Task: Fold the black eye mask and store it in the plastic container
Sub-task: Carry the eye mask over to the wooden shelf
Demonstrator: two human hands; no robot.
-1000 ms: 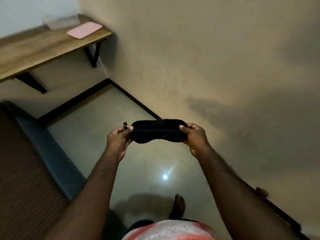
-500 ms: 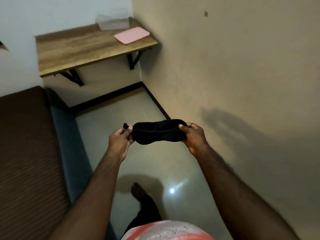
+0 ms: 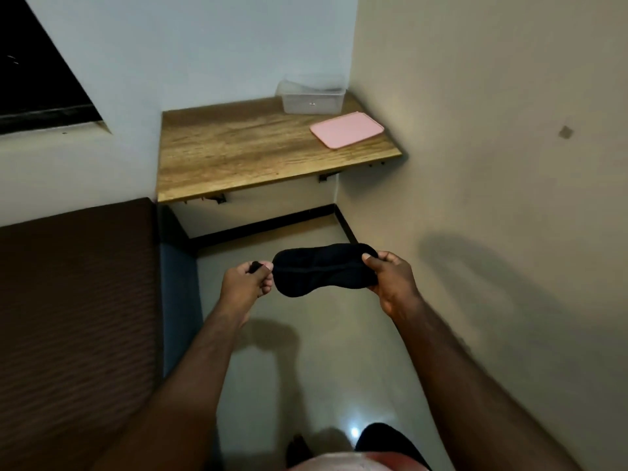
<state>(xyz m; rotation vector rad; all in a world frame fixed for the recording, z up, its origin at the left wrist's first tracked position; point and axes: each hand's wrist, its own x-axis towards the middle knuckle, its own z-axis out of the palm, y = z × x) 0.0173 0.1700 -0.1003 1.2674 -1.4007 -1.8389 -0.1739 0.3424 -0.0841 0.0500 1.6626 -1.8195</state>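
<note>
While both arms reach out over the pale floor, the soft black fabric eye mask (image 3: 324,269) hangs stretched flat and unfolded between the two hands, well short of the wooden wall-mounted shelf (image 3: 238,147). Left of the shelf's front edge and lower lies a brown ribbed mattress (image 3: 74,317). The left hand (image 3: 246,285) has its fingertips pressed together on the mask's left end, a bit of black strap showing above them. The right hand (image 3: 390,277) clamps the mask's right end between thumb and fingers. At the shelf's far right corner stands the clear rectangular plastic container (image 3: 311,96), open, with a flat pink lid (image 3: 346,129) lying just before it.
</note>
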